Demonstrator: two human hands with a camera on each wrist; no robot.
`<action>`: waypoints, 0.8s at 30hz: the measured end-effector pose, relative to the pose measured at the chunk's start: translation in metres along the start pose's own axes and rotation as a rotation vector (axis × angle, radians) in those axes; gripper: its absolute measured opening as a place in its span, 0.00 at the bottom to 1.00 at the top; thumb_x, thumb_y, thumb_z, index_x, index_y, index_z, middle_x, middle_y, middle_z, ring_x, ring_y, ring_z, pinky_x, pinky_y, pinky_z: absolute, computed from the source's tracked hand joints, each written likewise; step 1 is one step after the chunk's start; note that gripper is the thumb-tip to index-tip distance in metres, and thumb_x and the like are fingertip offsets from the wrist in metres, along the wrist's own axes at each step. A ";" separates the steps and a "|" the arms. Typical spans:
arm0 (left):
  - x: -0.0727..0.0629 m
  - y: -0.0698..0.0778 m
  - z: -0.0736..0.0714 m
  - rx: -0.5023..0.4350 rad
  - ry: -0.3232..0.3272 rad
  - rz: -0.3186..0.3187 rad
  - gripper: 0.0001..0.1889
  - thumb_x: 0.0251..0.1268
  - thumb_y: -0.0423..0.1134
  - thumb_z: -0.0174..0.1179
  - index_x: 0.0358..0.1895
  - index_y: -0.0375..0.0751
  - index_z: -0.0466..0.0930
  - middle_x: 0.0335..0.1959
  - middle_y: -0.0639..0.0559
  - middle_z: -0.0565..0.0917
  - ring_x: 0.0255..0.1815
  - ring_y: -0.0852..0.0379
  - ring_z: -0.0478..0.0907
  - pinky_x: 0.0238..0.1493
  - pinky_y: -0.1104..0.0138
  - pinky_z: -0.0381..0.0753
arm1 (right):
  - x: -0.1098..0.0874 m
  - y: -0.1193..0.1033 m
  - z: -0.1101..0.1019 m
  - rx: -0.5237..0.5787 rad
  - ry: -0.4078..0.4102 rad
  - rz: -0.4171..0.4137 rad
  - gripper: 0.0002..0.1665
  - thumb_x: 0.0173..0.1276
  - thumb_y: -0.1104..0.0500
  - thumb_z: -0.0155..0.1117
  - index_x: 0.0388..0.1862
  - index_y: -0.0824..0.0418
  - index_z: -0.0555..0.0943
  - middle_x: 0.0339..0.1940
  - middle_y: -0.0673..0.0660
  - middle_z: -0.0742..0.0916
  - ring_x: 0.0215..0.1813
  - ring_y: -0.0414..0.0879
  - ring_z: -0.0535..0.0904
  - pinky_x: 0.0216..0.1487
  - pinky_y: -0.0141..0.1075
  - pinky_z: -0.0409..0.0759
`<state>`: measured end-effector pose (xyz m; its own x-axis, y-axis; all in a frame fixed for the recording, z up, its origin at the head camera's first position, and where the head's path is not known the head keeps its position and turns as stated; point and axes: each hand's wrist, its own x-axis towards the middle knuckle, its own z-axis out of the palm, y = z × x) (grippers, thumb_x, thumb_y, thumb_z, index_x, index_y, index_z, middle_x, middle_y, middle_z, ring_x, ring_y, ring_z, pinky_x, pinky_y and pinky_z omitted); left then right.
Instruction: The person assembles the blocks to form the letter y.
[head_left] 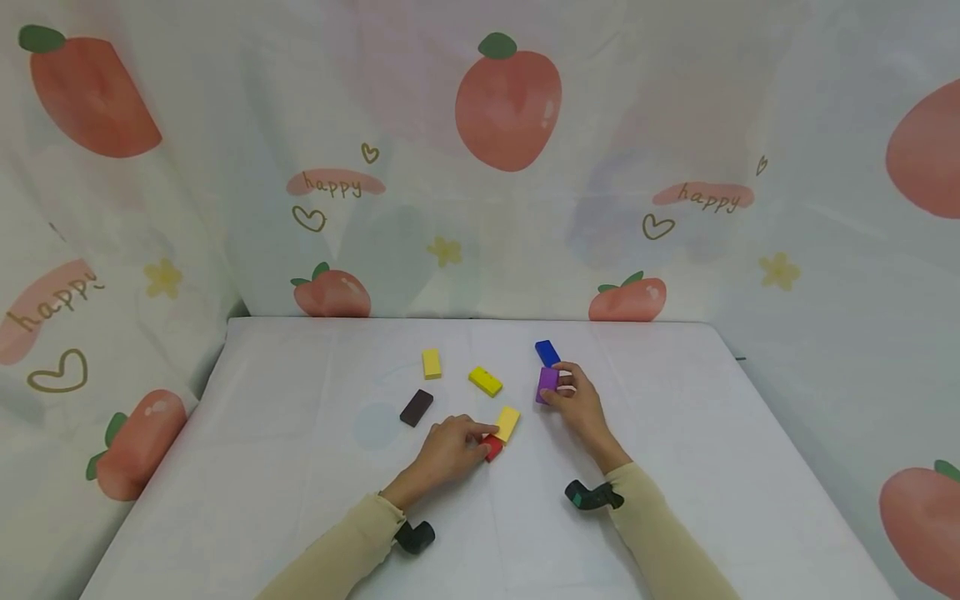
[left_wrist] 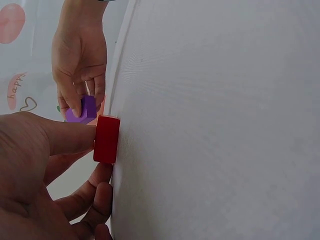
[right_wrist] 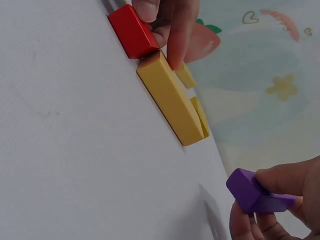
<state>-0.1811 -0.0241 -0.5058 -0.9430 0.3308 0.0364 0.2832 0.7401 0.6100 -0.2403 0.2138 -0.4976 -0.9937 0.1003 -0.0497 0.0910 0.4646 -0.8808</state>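
Observation:
My left hand is low over the white table and pinches a red block lying there, with the thumb on it in the left wrist view. Its index finger reaches to a pale yellow block, whose end meets the red one in the right wrist view. My right hand holds a purple block between thumb and fingers, raised off the table in the right wrist view. Just beyond that hand lies a blue block, partly hidden behind it in the head view.
Two more yellow blocks, one upright in the view and one slanted, lie farther back. A dark brown block lies left of them. A patterned cloth hangs behind the white table.

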 end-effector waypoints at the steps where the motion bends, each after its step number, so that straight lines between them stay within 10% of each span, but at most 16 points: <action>1: 0.000 0.000 0.000 -0.001 0.000 0.003 0.16 0.61 0.40 0.66 0.53 0.57 0.86 0.35 0.56 0.84 0.38 0.58 0.76 0.40 0.64 0.65 | 0.000 0.000 0.001 -0.004 0.002 0.003 0.29 0.67 0.63 0.65 0.65 0.55 0.69 0.52 0.65 0.79 0.48 0.51 0.78 0.41 0.30 0.75; 24: 0.001 -0.001 0.000 -0.013 -0.007 0.002 0.16 0.62 0.42 0.66 0.53 0.58 0.86 0.35 0.58 0.84 0.38 0.59 0.75 0.41 0.64 0.65 | 0.001 0.001 0.019 0.001 -0.029 0.022 0.27 0.67 0.60 0.66 0.63 0.56 0.69 0.53 0.65 0.81 0.48 0.52 0.83 0.41 0.34 0.83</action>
<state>-0.1823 -0.0248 -0.5067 -0.9412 0.3362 0.0323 0.2827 0.7318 0.6201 -0.2423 0.1981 -0.5076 -0.9930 0.0845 -0.0825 0.1123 0.4614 -0.8800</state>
